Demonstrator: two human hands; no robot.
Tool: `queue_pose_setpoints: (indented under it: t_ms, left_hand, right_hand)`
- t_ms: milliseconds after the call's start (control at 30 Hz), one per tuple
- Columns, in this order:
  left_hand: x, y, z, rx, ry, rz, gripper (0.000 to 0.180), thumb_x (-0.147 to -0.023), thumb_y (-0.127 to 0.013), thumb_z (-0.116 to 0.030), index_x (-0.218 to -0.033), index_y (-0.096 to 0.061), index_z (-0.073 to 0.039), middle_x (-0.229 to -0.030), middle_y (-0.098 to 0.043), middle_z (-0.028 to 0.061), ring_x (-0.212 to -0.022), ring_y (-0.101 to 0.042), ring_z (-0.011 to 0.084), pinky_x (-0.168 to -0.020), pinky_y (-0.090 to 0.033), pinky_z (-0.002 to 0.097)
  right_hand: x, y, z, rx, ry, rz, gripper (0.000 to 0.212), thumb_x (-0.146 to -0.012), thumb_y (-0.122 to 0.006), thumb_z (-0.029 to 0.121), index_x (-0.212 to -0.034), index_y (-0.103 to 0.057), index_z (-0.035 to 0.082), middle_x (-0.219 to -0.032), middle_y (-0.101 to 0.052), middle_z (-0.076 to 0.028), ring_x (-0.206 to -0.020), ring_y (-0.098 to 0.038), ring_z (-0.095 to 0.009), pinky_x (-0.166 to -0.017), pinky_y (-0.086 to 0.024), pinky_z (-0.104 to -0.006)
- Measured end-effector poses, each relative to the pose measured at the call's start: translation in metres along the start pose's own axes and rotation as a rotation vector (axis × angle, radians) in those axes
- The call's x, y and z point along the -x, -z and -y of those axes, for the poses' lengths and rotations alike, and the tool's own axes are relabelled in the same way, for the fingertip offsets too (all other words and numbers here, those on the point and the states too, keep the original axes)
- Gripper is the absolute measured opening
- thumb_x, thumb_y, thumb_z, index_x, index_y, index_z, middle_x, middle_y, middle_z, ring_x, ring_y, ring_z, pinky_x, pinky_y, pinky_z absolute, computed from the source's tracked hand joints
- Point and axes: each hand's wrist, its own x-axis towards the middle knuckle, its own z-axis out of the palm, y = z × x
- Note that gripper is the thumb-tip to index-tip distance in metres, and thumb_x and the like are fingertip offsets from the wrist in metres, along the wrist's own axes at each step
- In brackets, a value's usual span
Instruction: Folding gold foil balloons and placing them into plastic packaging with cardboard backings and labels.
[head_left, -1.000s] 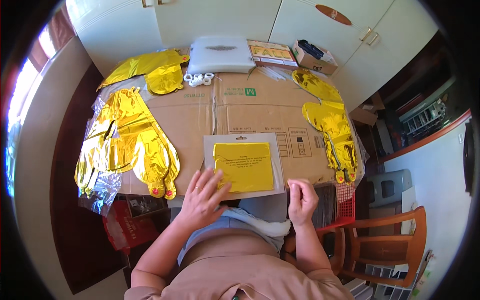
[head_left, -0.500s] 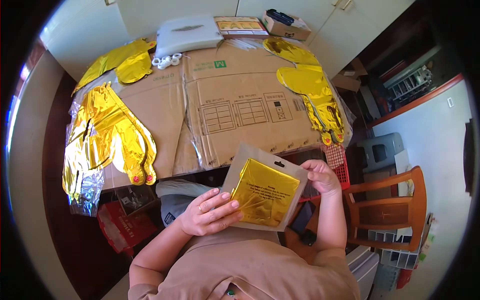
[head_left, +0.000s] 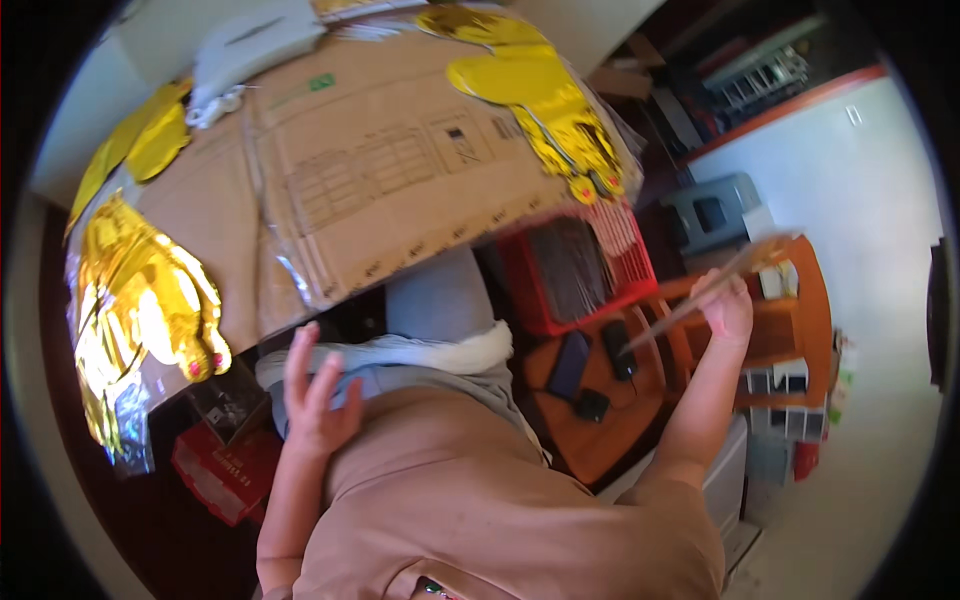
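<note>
My right hand (head_left: 728,305) is raised over the wooden chair and grips a flat packet (head_left: 665,325). The packet is seen almost edge-on and blurred, so its gold foil face is hidden. My left hand (head_left: 322,405) hangs over my lap at the table's near edge, holding nothing, its fingers apart. Below and left of the packet is a red plastic basket (head_left: 645,265) with a stack of flat grey-brown packets (head_left: 572,265) in it.
Cardboard (head_left: 370,130) covers the table. Gold foil balloons lie flat at its near left (head_left: 140,290), far left (head_left: 160,145) and right (head_left: 530,90). White rolls (head_left: 215,108) sit at the back. A phone (head_left: 570,365) rests on the chair seat (head_left: 610,435).
My right hand has carried the packet right, turning it edge-on. My left hand has let go of it and moved left. The view has swung right, showing the basket's contents.
</note>
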Motion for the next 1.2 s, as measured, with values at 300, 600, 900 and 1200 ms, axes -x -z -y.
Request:
queue_pose_setpoints:
  t_ms: [300, 600, 900, 1200]
  left_hand:
    - [0.073, 0.03, 0.01, -0.109, 0.314, 0.068, 0.049, -0.089, -0.061, 0.008, -0.136, -0.057, -0.004, -0.149, -0.045, 0.025, -0.122, -0.061, 0.0372, -0.101, -0.051, 0.0461]
    - [0.081, 0.03, 0.01, -0.149, 0.408, 0.134, 0.044, -0.089, -0.06, 0.008, -0.13, -0.061, -0.006, -0.149, -0.047, 0.0224, -0.118, -0.061, 0.0336, -0.1, -0.051, 0.045]
    - [0.074, 0.024, 0.005, -0.167, 0.466, 0.204, 0.043, -0.087, -0.06, 0.009, -0.128, -0.062, -0.005, -0.148, -0.048, 0.0244, -0.119, -0.061, 0.0365, -0.099, -0.052, 0.0447]
    - [0.077, 0.022, -0.002, -0.246, 0.552, 0.179, 0.039, -0.082, -0.064, 0.008, -0.119, -0.067, -0.003, -0.143, -0.053, 0.0251, -0.111, -0.065, 0.037, -0.095, -0.054, 0.0438]
  right_hand:
    - [0.193, 0.141, -0.143, 1.169, -0.042, -1.303, 0.015, -0.092, -0.066, 0.009, -0.096, -0.074, -0.003, -0.086, -0.073, -0.009, -0.082, -0.067, -0.02, -0.08, -0.055, -0.037]
    - [0.061, 0.059, -0.175, 1.696, 0.038, -1.238, 0.027, -0.099, -0.063, 0.023, -0.117, -0.073, 0.005, -0.104, -0.073, -0.022, -0.096, -0.071, -0.038, -0.085, -0.054, -0.0432]
    - [-0.029, 0.183, -0.241, 1.865, -0.652, -0.61, 0.024, -0.096, -0.049, 0.017, -0.101, -0.071, 0.008, -0.103, -0.07, -0.025, -0.098, -0.067, -0.044, -0.09, -0.052, -0.0517]
    - [-0.069, 0.223, -0.282, 1.884, -0.729, -0.198, 0.058, -0.094, -0.04, 0.011, -0.152, -0.04, 0.003, -0.141, -0.055, -0.027, -0.127, -0.057, -0.041, -0.111, -0.045, -0.0465]
